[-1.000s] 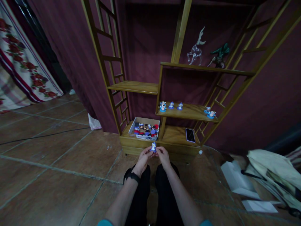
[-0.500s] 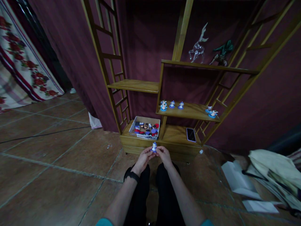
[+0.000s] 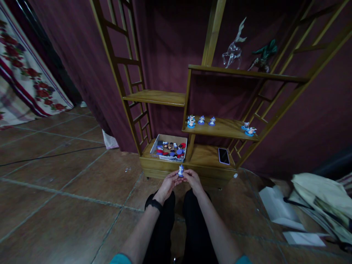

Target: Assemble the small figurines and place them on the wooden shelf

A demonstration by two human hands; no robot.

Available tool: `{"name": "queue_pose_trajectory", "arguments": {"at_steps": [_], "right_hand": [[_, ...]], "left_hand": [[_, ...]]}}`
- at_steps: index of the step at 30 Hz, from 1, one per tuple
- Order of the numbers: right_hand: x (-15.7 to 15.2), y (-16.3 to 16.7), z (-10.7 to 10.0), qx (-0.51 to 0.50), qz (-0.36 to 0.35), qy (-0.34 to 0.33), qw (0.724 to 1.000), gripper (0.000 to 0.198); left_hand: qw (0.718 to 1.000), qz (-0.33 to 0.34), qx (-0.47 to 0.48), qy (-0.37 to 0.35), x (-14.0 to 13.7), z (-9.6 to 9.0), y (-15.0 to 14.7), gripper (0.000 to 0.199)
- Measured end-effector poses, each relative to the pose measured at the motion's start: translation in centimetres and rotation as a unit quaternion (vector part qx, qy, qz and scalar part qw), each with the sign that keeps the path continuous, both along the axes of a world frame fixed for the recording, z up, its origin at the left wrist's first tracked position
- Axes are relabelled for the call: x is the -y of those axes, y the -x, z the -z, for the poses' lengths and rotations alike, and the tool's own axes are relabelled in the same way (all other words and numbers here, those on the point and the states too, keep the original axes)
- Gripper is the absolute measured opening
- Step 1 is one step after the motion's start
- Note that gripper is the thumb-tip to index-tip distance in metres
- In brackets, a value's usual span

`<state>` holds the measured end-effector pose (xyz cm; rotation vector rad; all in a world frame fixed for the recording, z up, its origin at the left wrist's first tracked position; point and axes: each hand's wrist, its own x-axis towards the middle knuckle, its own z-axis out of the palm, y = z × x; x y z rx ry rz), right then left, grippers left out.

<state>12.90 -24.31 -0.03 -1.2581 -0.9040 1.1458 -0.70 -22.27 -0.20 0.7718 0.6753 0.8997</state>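
A small purple-and-white figurine [image 3: 180, 170] stands upright between my two hands, in front of the shelf unit's base. My left hand [image 3: 169, 183] grips it from the left, and the fingers of my right hand [image 3: 193, 179] close on its base from the right. Just beyond is an open cardboard box [image 3: 154, 151] with several loose figurines and red, purple and dark pieces inside. On the middle right shelf [image 3: 225, 129] are two similar purple figurines [image 3: 206, 120], with blue-based figurines [image 3: 191, 122] left of them and more blue-based ones [image 3: 249, 130] at the right end.
A phone [image 3: 223, 156] lies on the bottom shelf. Higher up stand a clear glass deer [image 3: 233, 53] and a dark green statue [image 3: 264, 57]. White boxes [image 3: 280, 207] and a pale bag [image 3: 321, 194] lie on the floor at right. A black cable [image 3: 55, 155] crosses the tiles at left.
My view has tilted slightly, so the shelves sit a little higher in the picture. Both hands stay on the figurine, which has hardly moved.
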Motion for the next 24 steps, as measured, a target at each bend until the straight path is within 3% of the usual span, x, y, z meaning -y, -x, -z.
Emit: {"name": "queue_pose_trajectory", "arguments": {"at_steps": [15, 24], "right_hand": [[0.24, -0.37, -0.66, -0.027, 0.012, 0.031, 0.999, 0.021], [-0.07, -0.49, 0.27, -0.018, 0.006, 0.011, 1.0, 0.025]], "left_hand": [[1.0, 0.008, -0.016, -0.018, 0.26, -0.37, -0.2, 0.035], [0.997, -0.037, -0.043, -0.048, 0.29, -0.39, -0.43, 0.04]]}}
